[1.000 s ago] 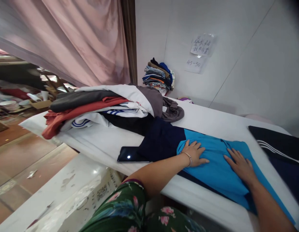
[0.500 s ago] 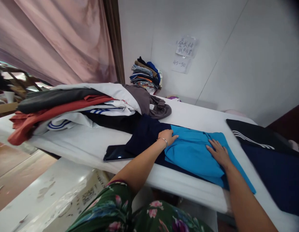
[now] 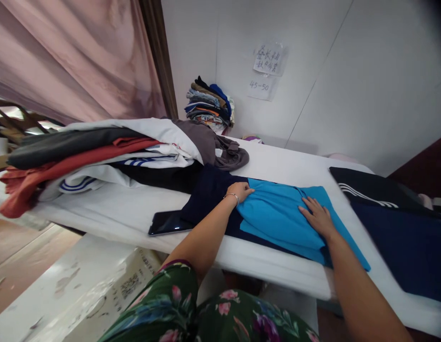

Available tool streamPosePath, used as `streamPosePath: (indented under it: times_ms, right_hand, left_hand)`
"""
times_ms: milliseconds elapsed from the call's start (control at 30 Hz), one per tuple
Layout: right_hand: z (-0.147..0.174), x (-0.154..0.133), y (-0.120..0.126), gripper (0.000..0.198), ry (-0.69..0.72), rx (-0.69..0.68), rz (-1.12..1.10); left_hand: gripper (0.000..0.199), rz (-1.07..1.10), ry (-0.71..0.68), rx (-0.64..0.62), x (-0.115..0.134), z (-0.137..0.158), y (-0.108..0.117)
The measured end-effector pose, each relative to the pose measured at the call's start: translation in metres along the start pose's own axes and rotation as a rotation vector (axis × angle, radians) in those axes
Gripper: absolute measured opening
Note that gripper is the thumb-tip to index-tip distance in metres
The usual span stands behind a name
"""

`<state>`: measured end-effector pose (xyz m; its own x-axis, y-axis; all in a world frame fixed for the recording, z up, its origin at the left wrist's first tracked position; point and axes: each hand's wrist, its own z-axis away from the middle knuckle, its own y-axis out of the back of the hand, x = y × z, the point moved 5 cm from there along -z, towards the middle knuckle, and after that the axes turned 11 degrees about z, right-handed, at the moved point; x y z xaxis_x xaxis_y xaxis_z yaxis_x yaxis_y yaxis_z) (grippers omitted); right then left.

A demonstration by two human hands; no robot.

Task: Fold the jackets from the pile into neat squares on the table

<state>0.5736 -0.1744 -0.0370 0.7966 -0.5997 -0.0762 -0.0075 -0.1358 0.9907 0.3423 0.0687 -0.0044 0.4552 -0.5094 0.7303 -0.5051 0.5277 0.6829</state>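
A bright blue garment [image 3: 277, 206], partly folded and a little wrinkled, lies on top of a navy garment [image 3: 209, 192] on the white-covered table [image 3: 284, 161]. My left hand [image 3: 241, 191], a bracelet on its wrist, pinches the blue cloth at its left end. Toward the other end, my right hand [image 3: 317, 216] rests flat on the same cloth with its fingers spread. A dark phone [image 3: 168, 222] lies left of my left forearm, partly under the navy cloth.
A loose heap of clothes [image 3: 99, 147] covers the table's left side. Folded clothes [image 3: 209, 104] are stacked at the back by the wall. Dark garments [image 3: 402, 237] lie at the right. Below the front edge stands a white box [image 3: 110, 289]. Handwritten papers [image 3: 265, 71] hang on the wall.
My left hand has drawn slightly left along the blue garment, and its top looks smoother. My right hand stays on the cloth. The whole view has shifted slightly.
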Motion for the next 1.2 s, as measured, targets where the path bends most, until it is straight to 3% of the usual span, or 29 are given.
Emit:
streamPosePath:
  times_ms: [167,267,367,500,633,767,967,1067,1200]
  right_hand:
    - [-0.001,0.001,0.001,0.059,0.005,0.032,-0.007]
    - [-0.001,0.001,0.0,0.059,0.012,0.033,-0.001]
    - [0.0,0.001,-0.002,0.059,0.018,0.048,0.003]
    - [0.001,0.004,-0.004,0.059,0.017,0.065,0.01]
    - [0.0,0.002,0.01,0.061,-0.006,0.112,0.043]
    - [-0.001,-0.018,0.026,0.062,0.038,0.199,0.102]
    - [0.003,-0.052,-0.009,0.065,0.108,0.062,0.257]
    - [0.005,-0.053,-0.016,0.065,0.129,0.083,0.274]
    - [0.005,-0.05,-0.014,0.066,0.129,0.056,0.246]
  left_hand:
    - [0.034,0.048,-0.043,0.106,0.011,0.011,0.016]
    - [0.039,0.01,-0.228,0.207,0.034,0.024,0.019]
    - [0.05,-0.076,-0.373,0.044,0.048,0.033,-0.008]
    - [0.064,-0.196,-0.291,-0.227,0.038,0.034,-0.045]
    - [0.068,-0.213,-0.283,-0.241,0.033,0.033,-0.048]
    - [0.069,-0.22,-0.299,-0.249,0.033,0.035,-0.045]
    - [0.065,-0.175,-0.275,-0.236,0.035,0.037,-0.046]
    - [0.058,-0.12,-0.259,-0.176,0.041,0.037,-0.025]
    - [0.046,-0.129,-0.207,0.173,0.029,0.042,0.049]
